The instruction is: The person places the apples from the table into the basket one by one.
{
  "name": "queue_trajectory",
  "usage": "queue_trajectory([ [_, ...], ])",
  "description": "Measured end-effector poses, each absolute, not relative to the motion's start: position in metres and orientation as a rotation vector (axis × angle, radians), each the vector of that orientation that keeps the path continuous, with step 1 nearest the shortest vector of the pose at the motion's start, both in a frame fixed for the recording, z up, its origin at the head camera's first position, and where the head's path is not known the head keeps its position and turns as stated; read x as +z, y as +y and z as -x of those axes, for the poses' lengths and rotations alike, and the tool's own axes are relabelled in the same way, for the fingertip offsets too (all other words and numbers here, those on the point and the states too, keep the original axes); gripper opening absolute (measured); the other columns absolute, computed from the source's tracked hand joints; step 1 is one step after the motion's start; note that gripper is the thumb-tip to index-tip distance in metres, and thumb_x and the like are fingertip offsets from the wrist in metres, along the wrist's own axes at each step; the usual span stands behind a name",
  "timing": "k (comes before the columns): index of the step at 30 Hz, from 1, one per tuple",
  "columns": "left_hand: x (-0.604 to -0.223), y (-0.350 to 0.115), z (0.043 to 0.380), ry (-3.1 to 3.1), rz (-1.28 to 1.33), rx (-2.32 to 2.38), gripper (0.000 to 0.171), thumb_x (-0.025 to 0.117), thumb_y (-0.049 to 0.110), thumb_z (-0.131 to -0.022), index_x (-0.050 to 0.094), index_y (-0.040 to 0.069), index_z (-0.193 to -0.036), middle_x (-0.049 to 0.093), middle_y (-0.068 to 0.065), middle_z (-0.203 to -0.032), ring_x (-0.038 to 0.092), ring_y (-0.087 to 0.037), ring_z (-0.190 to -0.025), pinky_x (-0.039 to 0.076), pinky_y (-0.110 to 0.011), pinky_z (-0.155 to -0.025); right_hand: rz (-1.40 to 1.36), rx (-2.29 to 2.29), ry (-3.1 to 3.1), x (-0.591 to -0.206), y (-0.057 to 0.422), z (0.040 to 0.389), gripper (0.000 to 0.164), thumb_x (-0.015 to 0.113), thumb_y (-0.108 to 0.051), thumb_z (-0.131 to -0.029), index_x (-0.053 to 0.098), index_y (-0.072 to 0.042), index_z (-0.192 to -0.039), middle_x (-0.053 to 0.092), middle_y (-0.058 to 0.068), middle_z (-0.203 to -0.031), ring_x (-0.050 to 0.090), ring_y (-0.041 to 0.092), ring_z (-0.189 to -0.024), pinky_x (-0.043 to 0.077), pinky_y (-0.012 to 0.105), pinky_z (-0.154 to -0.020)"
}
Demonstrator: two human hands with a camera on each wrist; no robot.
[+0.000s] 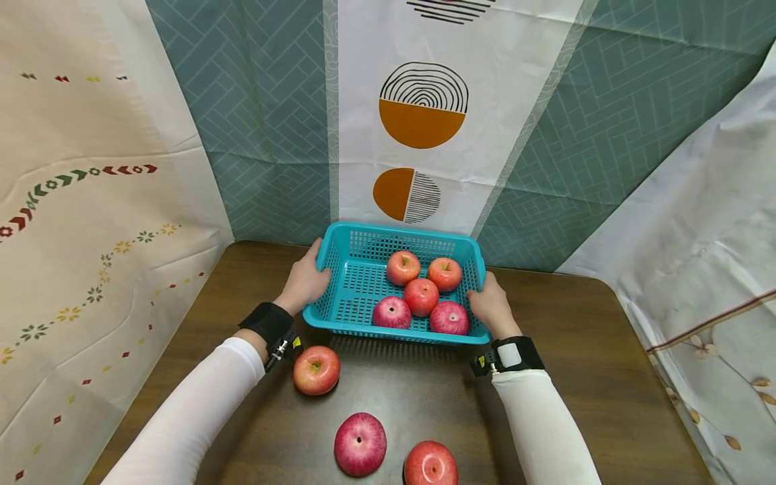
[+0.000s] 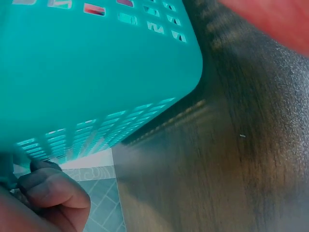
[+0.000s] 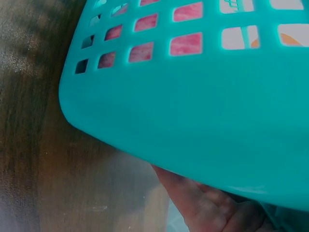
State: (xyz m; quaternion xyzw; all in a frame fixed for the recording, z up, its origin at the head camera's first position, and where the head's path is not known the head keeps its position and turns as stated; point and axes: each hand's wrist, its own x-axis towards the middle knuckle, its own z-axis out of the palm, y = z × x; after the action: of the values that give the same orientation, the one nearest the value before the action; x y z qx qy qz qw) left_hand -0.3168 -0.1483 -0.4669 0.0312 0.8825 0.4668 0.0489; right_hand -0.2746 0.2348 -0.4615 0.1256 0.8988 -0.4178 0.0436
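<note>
A turquoise plastic basket point(image 1: 358, 286) with slotted walls is held at its two short ends. My left hand point(image 1: 305, 281) grips the left rim, its thumb over the edge on the inner side. At the opposite end my right hand point(image 1: 491, 303) grips the rim in the same way. Several red and pink apples point(image 1: 421, 297) lie in the basket, mostly in its right half. In the left wrist view, curled fingers point(image 2: 55, 195) show beside the basket wall point(image 2: 96, 72). The right wrist view has fingers point(image 3: 193, 203) under the rim; apples show through the slots.
On the dark wooden table point(image 1: 570, 357), a red apple point(image 1: 316, 370) sits by my left wrist. Closer to me are a darker pink apple point(image 1: 360, 444) and another red apple point(image 1: 431, 465). A patterned cloth point(image 1: 273, 135) hangs behind the table's back edge.
</note>
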Motion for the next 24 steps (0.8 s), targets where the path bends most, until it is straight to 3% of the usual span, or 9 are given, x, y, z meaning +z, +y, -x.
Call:
queue_trajectory([
  [7, -0.4673, -0.1505, 0.3186, 2.693, -0.098, 1.415, 0.078, 0.052, 0.015, -0.109, 0.008, 0.008, -0.173, 0.043, -0.03, -0.161, 0.065, -0.046, -0.124, 0.06, -0.058, -0.089, -0.386, -1.266, 2.743, -0.4613, 0.2343, 0.2744, 0.057, 0.047, -0.012, -0.11, 0.025, 0.006, -0.159, 0.044, 0.033, -0.156, 0.046, 0.051, -0.142, 0.037, 0.068, -0.115],
  [18, -0.4665, -0.1521, 0.3174, 2.736, -0.102, 1.412, 0.076, 0.055, 0.02, -0.109, 0.014, 0.007, -0.172, 0.051, -0.031, -0.154, 0.068, -0.045, -0.119, 0.06, -0.058, -0.089, -0.385, -1.267, 2.735, -0.4593, 0.2339, 0.2728, 0.057, 0.047, -0.012, -0.11, 0.024, 0.007, -0.159, 0.043, 0.034, -0.156, 0.045, 0.052, -0.142, 0.038, 0.07, -0.114],
  [24, -0.466, -0.1537, 0.3172, 2.763, -0.084, 1.393, 0.083, 0.057, 0.024, -0.108, 0.007, 0.007, -0.172, 0.054, -0.033, -0.149, 0.073, -0.04, -0.101, 0.061, -0.052, -0.081, -0.377, -1.266, 2.732, -0.4571, 0.233, 0.2724, 0.058, 0.047, -0.012, -0.11, 0.023, 0.007, -0.16, 0.043, 0.034, -0.156, 0.045, 0.052, -0.142, 0.037, 0.07, -0.114],
])
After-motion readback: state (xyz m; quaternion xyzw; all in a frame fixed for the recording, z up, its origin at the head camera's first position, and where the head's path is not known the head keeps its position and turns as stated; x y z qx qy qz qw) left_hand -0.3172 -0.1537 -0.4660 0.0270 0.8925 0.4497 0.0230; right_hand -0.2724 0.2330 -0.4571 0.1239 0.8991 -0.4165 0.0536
